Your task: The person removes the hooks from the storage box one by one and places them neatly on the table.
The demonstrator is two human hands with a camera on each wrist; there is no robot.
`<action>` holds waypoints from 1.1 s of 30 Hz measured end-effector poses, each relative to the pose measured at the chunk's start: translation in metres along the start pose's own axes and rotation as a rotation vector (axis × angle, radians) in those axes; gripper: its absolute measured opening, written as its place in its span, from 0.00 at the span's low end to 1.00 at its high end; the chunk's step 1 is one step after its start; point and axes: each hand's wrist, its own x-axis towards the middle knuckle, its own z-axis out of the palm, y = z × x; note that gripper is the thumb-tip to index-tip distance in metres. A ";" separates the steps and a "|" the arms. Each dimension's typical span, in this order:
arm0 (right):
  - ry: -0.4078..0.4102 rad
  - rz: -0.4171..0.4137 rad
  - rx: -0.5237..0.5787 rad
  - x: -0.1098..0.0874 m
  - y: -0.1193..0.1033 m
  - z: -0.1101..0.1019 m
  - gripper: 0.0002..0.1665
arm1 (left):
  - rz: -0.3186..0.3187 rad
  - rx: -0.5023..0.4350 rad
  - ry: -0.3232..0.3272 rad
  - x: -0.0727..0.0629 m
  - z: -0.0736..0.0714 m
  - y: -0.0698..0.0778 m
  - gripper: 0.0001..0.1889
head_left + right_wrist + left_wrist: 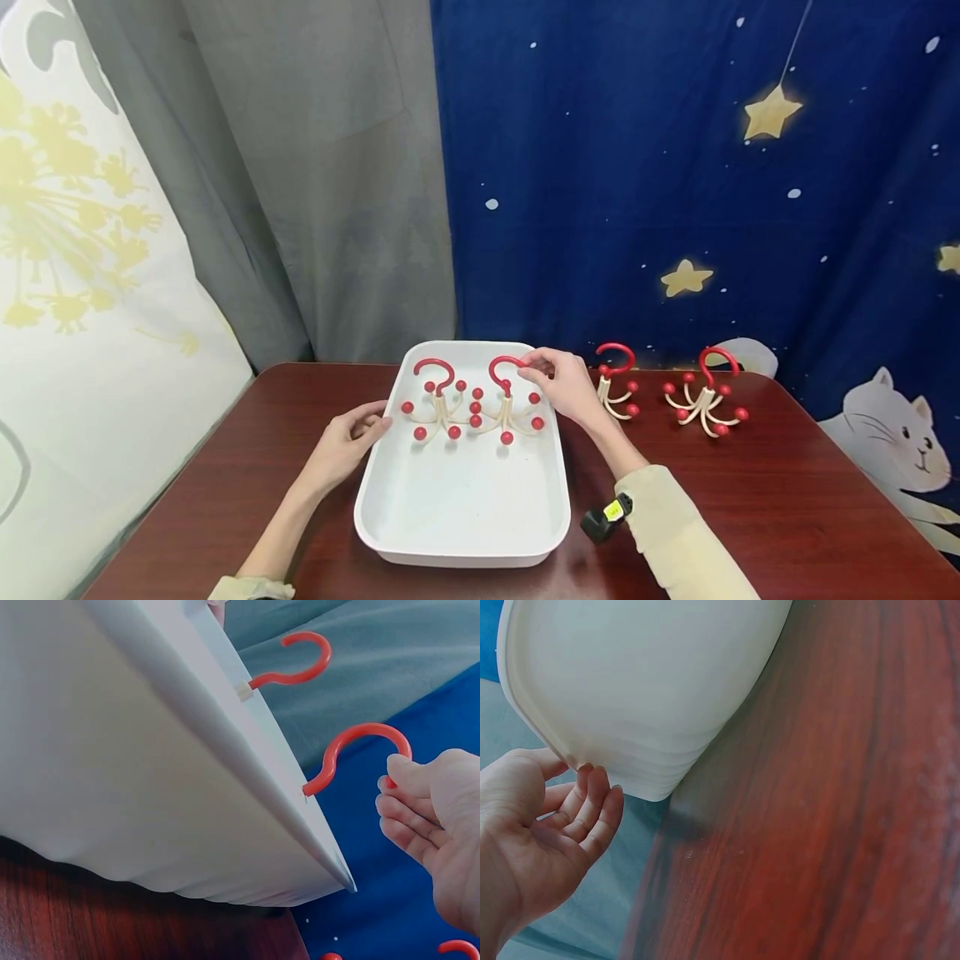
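Note:
A white rectangular tray (465, 500) lies lengthwise before me, with two multi-arm hook hangers in its far half. Each has a red hook on top and curved cream arms tipped with red balls. With thumb and fingers, my left hand (345, 442) grips the tray's left rim; in the left wrist view its fingertips (600, 780) are right at that edge. My right hand (562, 383) pinches the red hook end of the right hanger (507, 410), as the right wrist view also shows. Beside it stands the left hanger (440, 408), its nearest arms almost meeting the other's.
Two similar hangers stand on the dark red-brown table (780, 500) right of the tray: a nearer one (604, 390), partly behind my right hand, and a farther one (705, 404). Behind the table hang a grey curtain (337, 183) and a blue starry curtain (600, 167).

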 end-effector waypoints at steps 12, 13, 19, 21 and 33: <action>0.070 -0.019 0.031 -0.001 -0.005 -0.005 0.06 | 0.000 0.002 0.001 -0.002 0.002 0.001 0.22; 0.076 -0.016 0.032 0.000 -0.007 -0.007 0.06 | -0.002 0.001 0.001 -0.002 0.002 0.001 0.23; 0.105 -0.019 0.042 0.000 -0.015 -0.015 0.07 | -0.005 -0.008 -0.001 -0.002 0.001 0.001 0.23; 0.115 -0.031 0.048 0.000 -0.017 -0.018 0.08 | -0.004 -0.011 -0.002 -0.002 0.001 0.001 0.23; 0.168 -0.076 0.080 -0.005 -0.025 -0.042 0.09 | -0.002 -0.002 -0.006 0.001 -0.001 -0.001 0.24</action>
